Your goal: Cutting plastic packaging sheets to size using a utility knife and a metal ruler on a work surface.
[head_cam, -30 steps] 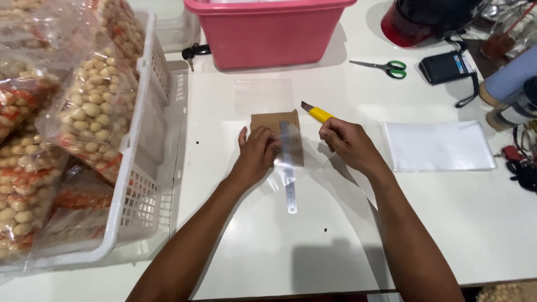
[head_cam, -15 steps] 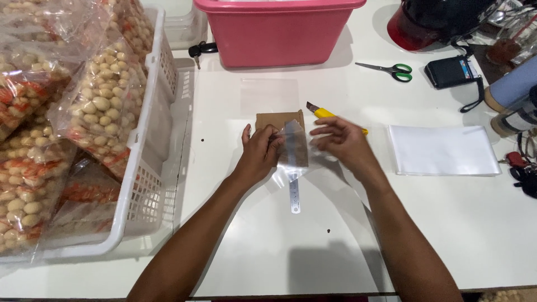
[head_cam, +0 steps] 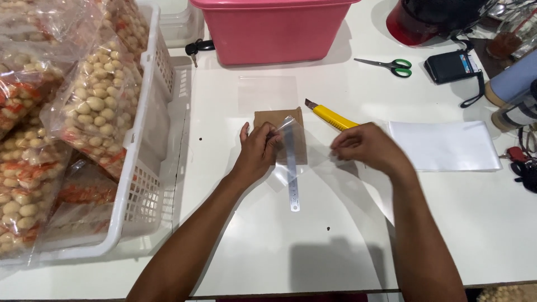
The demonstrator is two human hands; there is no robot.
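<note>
The clear plastic sheet is hard to trace: its edges melt into the white bench, and only a lifted, glinting corner near the left fingertips shows plainly. The left hand pinches that corner between thumb and fingers, over the brown cardboard piece, which the hand and the film partly cover. The right hand is blurred; its fingers are curled in, seemingly nipping the film's far edge, though I cannot tell for sure what it grips.

At the left, a white slatted basket is cut off by the picture's edge and holds clear bags of pale round nuts, some with orange pieces. A pink tub stands at the top; its inside is out of sight.

The steel ruler lies under the film with its long axis running away from the person, its near end pointing toward the bench's front edge and its far end hidden beneath the film. The yellow utility knife lies slantwise just behind the right hand, blade tip toward the cardboard. Green-handled scissors lie well apart, and a white folded sheet lies right of the right hand.
</note>
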